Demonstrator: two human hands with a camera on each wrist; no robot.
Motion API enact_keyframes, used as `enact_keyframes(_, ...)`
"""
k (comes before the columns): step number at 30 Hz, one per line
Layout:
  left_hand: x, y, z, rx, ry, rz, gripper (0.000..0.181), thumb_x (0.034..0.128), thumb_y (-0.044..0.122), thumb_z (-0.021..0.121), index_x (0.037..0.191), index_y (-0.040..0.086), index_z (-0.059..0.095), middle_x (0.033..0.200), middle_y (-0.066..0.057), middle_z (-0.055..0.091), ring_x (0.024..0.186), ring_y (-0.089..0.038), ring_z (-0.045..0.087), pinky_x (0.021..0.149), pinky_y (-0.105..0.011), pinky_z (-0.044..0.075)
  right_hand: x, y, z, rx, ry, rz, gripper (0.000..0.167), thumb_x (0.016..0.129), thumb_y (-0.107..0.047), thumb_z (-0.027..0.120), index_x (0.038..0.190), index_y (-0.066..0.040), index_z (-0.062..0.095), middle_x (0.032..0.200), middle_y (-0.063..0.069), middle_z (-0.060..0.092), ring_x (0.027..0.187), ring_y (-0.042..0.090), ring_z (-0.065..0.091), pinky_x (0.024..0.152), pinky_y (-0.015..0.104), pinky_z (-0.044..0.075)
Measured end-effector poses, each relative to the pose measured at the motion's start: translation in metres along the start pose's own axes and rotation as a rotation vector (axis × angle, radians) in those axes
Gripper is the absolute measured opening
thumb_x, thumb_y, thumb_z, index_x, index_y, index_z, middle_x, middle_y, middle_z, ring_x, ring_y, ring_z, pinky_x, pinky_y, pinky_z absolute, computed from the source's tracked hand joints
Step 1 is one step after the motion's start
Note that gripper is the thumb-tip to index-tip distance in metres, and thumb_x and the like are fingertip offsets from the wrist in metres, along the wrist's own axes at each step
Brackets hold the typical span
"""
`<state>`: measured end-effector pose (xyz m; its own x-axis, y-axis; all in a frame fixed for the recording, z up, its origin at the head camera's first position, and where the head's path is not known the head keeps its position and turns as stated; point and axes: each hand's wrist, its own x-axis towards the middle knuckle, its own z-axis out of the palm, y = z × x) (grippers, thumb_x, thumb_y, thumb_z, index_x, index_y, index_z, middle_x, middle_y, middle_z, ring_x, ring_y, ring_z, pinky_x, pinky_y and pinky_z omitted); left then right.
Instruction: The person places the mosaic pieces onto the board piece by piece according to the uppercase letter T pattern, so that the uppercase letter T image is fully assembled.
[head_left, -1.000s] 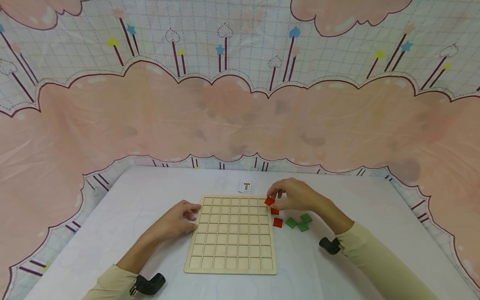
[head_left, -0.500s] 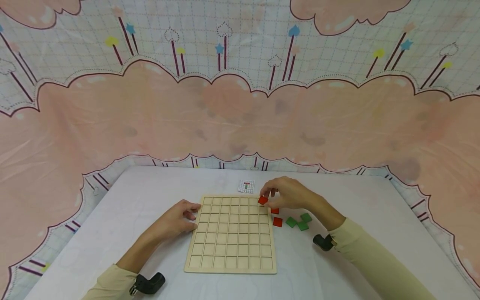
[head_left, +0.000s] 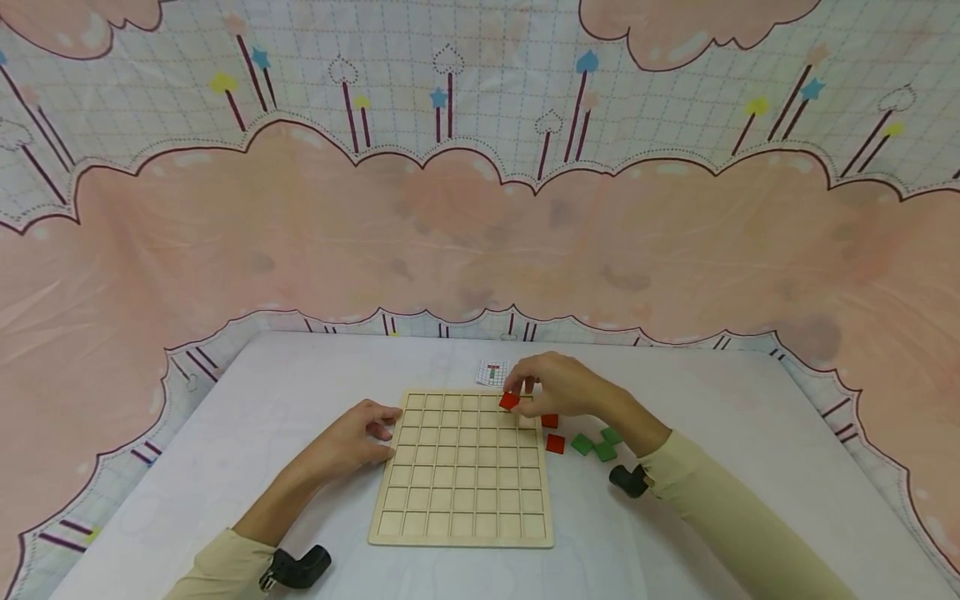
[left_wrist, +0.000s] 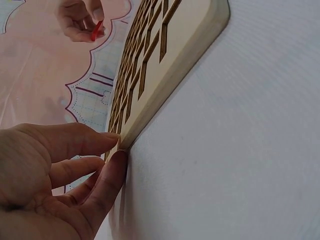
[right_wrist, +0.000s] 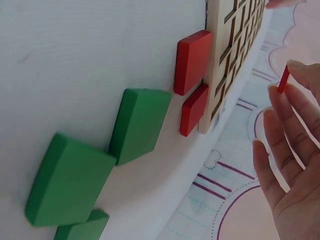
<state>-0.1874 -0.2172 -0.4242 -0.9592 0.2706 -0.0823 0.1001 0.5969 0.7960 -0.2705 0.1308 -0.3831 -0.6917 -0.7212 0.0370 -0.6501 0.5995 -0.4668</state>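
Observation:
The right hand (head_left: 558, 385) pinches a red square tile (head_left: 509, 401) between thumb and finger, above the far right part of the wooden grid board (head_left: 465, 457). In the right wrist view this tile (right_wrist: 284, 79) is seen edge-on, held by the fingertips of the right hand (right_wrist: 295, 135). The left hand (head_left: 348, 440) touches the board's left edge; in the left wrist view the thumb and a finger of the left hand (left_wrist: 65, 175) hold the rim of the board (left_wrist: 165, 85). All visible grid squares are bare.
Two red tiles (head_left: 555, 443) lie by the board's right edge, and three green tiles (head_left: 582, 445) lie farther right. A small printed card (head_left: 492, 373) with a red and green pattern lies behind the board. A patterned cloth (head_left: 480, 242) hangs beyond the table.
The right hand has moved left with the red tile, from the board's far right corner to farther over the grid. The left hand has stayed at the left edge.

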Motion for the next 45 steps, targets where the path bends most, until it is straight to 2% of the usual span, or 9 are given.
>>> enact_keyframes(18,-0.003,0.005,0.001,0.003,-0.004,0.017,0.062,0.0788,-0.009,0.077,0.136,-0.013,0.055,0.114,-0.017,0.055,0.097,-0.023,0.055,0.069,-0.024,0.048,0.018,-0.005,0.012,-0.015,-0.037,-0.064,0.023,0.088,-0.031,0.078,0.11,-0.022,0.075,0.102,-0.014,0.069,0.092,0.01,0.062,0.075,0.028,0.051)
enact_keyframes(26,-0.001,0.004,0.001,0.016,0.005,0.004,0.061,0.0792,-0.009,0.076,0.136,-0.012,0.056,0.114,-0.016,0.055,0.097,-0.023,0.055,0.069,-0.024,0.048,0.028,-0.007,0.017,-0.012,-0.051,-0.096,0.025,0.089,-0.032,0.078,0.111,-0.021,0.076,0.1,-0.015,0.069,0.092,0.009,0.062,0.076,0.027,0.052)
enact_keyframes(37,-0.001,0.004,0.0,0.003,0.007,0.0,0.06,0.0794,-0.01,0.075,0.136,-0.012,0.056,0.114,-0.016,0.055,0.097,-0.024,0.055,0.07,-0.024,0.048,0.038,-0.015,0.022,-0.015,-0.082,-0.08,0.028,0.088,-0.032,0.079,0.114,-0.021,0.076,0.099,-0.015,0.069,0.092,0.007,0.06,0.077,0.026,0.051)
enact_keyframes(45,-0.001,0.004,0.0,0.004,0.003,-0.009,0.06,0.0797,-0.01,0.075,0.136,-0.011,0.056,0.116,-0.016,0.054,0.098,-0.023,0.055,0.071,-0.024,0.048,0.045,-0.018,0.027,-0.011,-0.094,-0.097,0.026,0.088,-0.032,0.08,0.112,-0.023,0.076,0.098,-0.017,0.068,0.09,0.005,0.06,0.076,0.024,0.051)
